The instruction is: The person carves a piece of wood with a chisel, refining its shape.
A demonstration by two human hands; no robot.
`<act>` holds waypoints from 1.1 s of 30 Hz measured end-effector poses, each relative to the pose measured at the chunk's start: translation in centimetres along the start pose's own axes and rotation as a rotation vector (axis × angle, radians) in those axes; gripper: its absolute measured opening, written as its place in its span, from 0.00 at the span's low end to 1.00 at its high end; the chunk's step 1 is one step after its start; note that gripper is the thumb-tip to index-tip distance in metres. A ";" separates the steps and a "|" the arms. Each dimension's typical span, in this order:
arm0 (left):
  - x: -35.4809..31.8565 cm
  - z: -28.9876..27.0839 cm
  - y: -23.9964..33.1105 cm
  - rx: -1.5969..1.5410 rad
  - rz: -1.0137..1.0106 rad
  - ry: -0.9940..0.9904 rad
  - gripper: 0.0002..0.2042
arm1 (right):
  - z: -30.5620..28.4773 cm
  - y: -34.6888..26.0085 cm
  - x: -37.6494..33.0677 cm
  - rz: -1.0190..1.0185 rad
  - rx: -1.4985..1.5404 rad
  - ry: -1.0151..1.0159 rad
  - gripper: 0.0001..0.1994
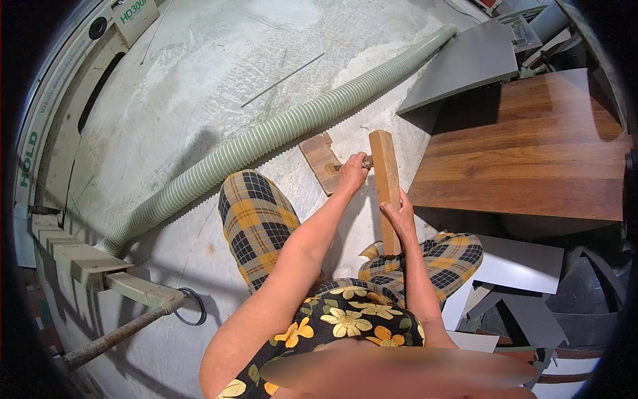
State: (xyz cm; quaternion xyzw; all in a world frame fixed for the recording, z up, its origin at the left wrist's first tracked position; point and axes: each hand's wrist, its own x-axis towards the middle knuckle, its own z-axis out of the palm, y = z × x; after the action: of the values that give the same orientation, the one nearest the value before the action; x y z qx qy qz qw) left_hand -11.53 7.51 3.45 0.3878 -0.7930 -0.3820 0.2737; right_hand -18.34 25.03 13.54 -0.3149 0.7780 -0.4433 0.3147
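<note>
My right hand (400,216) is wrapped round the lower half of a long, pale brown wooden block (383,169), which stands tilted in front of my lap. My left hand (354,173) is closed beside the block's upper left side. From its fingers a short, dark, rod-like piece (367,161) reaches to the block's side; its kind is too small to make out. Just left of that hand, a flat wooden board (320,159) with a ragged top edge lies on the floor. The block's lower end is near my folded leg in checked trousers (432,263).
A ribbed pale hose (286,133) crosses the floor diagonally beyond my knees. A thin rod (282,80) lies past it. Wood-grain panels (518,153) and a grey board (465,63) are at the right, above grey and white offcuts (525,266). A machine frame (80,246) stands left.
</note>
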 end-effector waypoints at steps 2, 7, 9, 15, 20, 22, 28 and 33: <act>0.0 0.1 0.2 0.002 -0.020 -0.022 0.19 | -0.1 0.1 -0.1 -0.006 -0.005 0.008 0.31; 0.0 0.2 0.0 -0.004 0.001 0.011 0.19 | 0.1 0.3 0.0 -0.007 -0.013 0.019 0.32; 0.1 0.2 0.2 -0.006 -0.005 0.000 0.19 | -0.1 0.8 0.2 -0.013 -0.011 0.023 0.32; -0.1 0.3 -0.3 -0.024 0.023 0.039 0.19 | 0.0 0.6 0.1 -0.009 0.011 0.004 0.33; 0.0 0.4 0.1 -0.020 0.024 0.027 0.18 | 0.0 1.0 0.1 -0.076 -0.006 0.037 0.27; 0.0 0.3 0.0 -0.019 0.018 0.027 0.18 | 0.1 0.6 0.0 -0.061 -0.002 0.030 0.28; -0.1 0.2 0.0 -0.011 0.025 0.035 0.18 | 0.0 -0.6 -0.3 -0.015 -0.012 0.025 0.32; -0.1 0.2 0.1 -0.012 0.023 0.047 0.17 | 0.0 -0.6 -0.3 0.012 0.007 0.016 0.32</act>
State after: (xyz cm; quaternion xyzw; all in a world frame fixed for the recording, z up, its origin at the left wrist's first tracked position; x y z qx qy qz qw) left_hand -11.68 7.70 3.40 0.3858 -0.7884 -0.3744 0.2989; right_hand -17.99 25.05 14.11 -0.3057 0.7806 -0.4467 0.3124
